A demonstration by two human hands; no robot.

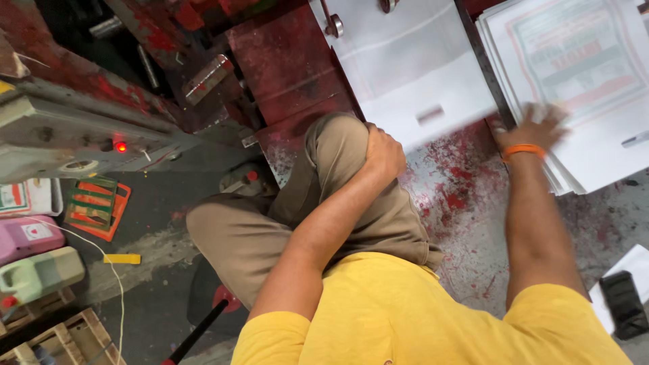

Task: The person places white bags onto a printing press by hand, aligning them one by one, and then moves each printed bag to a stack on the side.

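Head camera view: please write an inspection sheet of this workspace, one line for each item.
Surface: grey worktop stained with red ink.
Job's things: stack of white printed sheets; single white sheet on the red machine bed.
Clutter: black flat object at the worktop edge.
Hands: right hand flat on the stack, blurred; left hand resting on the raised knee.
Cables: thin white cord across the floor.
Surroundings: plastic jugs, wooden crate, lit red lamp.

A thick stack of printed sheets (581, 88) lies flat at two o'clock on the red-spattered table, white with a red-and-green bordered design, edges fanned unevenly along its lower left side. Its near corner looks blurred.
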